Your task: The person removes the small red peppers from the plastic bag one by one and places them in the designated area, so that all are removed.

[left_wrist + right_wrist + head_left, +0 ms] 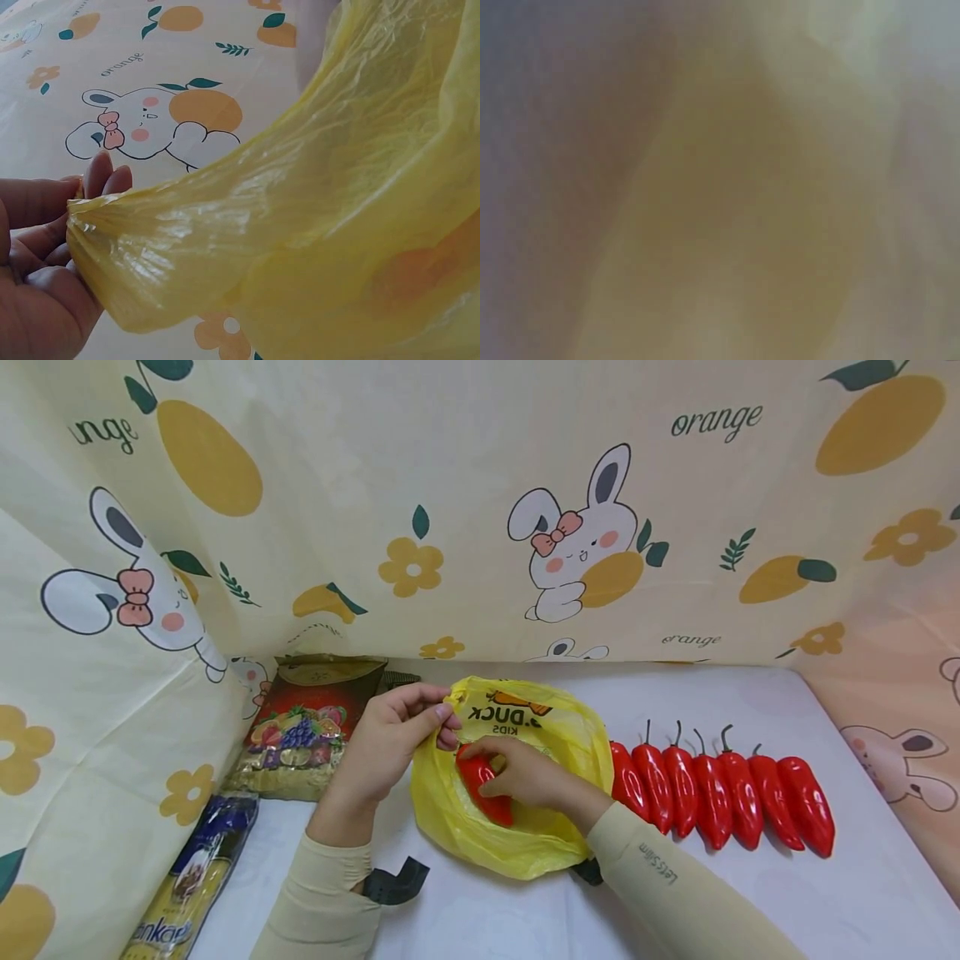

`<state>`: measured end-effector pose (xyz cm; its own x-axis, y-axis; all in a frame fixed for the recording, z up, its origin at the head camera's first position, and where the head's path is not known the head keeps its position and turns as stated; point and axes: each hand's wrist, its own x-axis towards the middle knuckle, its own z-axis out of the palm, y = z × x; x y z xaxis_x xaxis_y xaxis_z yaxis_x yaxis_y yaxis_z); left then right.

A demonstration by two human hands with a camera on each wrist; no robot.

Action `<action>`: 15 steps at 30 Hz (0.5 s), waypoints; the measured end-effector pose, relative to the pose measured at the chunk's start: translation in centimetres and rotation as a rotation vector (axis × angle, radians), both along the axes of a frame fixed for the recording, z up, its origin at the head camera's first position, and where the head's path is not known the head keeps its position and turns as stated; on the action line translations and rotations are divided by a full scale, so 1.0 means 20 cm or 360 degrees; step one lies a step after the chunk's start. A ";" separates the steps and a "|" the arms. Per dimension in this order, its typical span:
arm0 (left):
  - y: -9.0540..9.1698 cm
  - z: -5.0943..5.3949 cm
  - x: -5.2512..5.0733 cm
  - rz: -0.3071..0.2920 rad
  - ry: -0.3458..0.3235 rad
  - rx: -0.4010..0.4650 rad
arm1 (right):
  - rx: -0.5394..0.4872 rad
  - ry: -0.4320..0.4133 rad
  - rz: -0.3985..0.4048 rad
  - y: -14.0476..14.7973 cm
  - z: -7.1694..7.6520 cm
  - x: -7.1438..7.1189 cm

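Note:
A yellow plastic bag [480, 852] sits mid-table with its mouth spread wide. My left hand [393, 735] pinches the bag's rim at the upper left; in the left wrist view, that hand [45, 292] has the plastic gathered between thumb and fingers. Inside the bag's mouth, my right hand [532, 775] holds a shiny red pepper [474, 781] between thumb and fingers. Several more red peppers [712, 797] lie side by side to the bag's right, most with dark stems; the bag partly covers the leftmost. The right wrist view is only a yellowish-brown blur.
A red and gold pouch with a fruit picture [303, 735] stands at the back left. Nearer on the left lies a blue and yellow packet [187, 881]. Patterned cloth [465, 485] walls the white table [487, 927] at the back and sides.

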<state>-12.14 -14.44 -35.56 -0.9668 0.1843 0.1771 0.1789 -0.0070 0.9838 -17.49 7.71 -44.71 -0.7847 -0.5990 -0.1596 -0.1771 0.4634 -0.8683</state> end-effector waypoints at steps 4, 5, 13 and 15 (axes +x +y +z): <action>0.00 0.00 0.00 0.0002 -0.0010 -0.0016 | -0.0139 -0.0137 -0.0043 0.04 0.03 -0.01; 0.00 0.00 0.00 0.0002 -0.0013 -0.0014 | -0.0173 -0.0174 -0.0051 0.06 0.03 -0.01; 0.01 0.00 0.00 -0.0010 -0.0005 0.0027 | -0.0389 -0.0425 -0.0098 0.14 0.08 0.00; 0.01 0.00 0.00 -0.0014 -0.0003 0.0033 | -0.0389 -0.0427 -0.0112 0.16 0.10 0.01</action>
<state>-12.23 -14.32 -35.61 -0.9654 0.1893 0.1794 0.1771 -0.0290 0.9838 -17.34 10.90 -42.80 -0.7749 -0.5911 -0.2241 0.0967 0.2395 -0.9661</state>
